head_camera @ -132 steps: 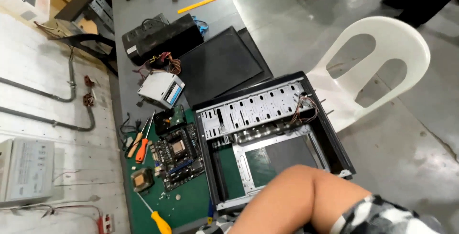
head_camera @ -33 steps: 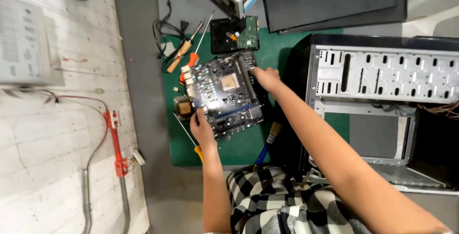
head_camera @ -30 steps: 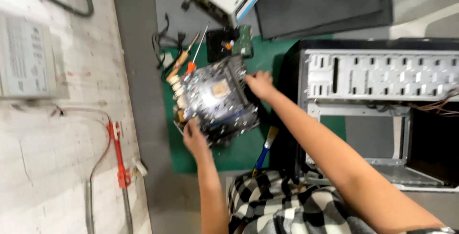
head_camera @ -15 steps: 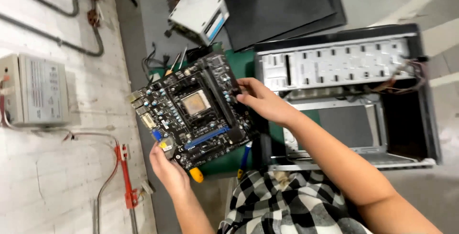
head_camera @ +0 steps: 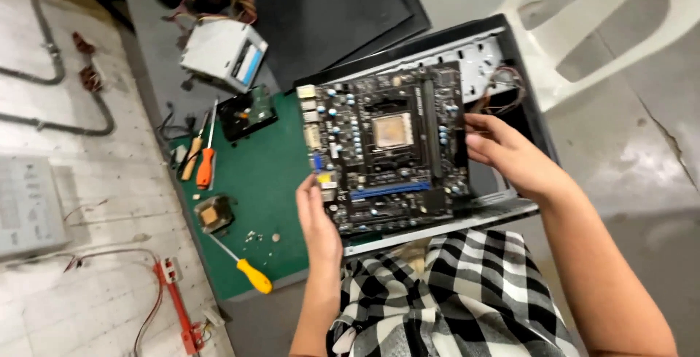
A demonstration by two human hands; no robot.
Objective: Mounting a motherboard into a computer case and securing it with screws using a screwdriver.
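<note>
I hold a dark motherboard [head_camera: 386, 149] with both hands, above the open black computer case [head_camera: 503, 43]. My left hand [head_camera: 319, 218] grips its near left edge, by the port connectors. My right hand [head_camera: 507, 156] grips its right edge. The board faces up, its square processor socket in the middle and a blue slot along the near side. Most of the case's inside is hidden under the board.
A green mat [head_camera: 270, 182] carries an orange screwdriver [head_camera: 206, 164], a yellow-handled screwdriver [head_camera: 244, 266], a hard drive [head_camera: 248, 113], a small cooler [head_camera: 213, 215] and loose screws. A power supply [head_camera: 222, 54] and a black panel [head_camera: 328, 14] lie beyond. A white plastic chair [head_camera: 605, 29] stands right.
I have lifted the motherboard off the green mat and carried it right, over the open case. The view has swung right too.
</note>
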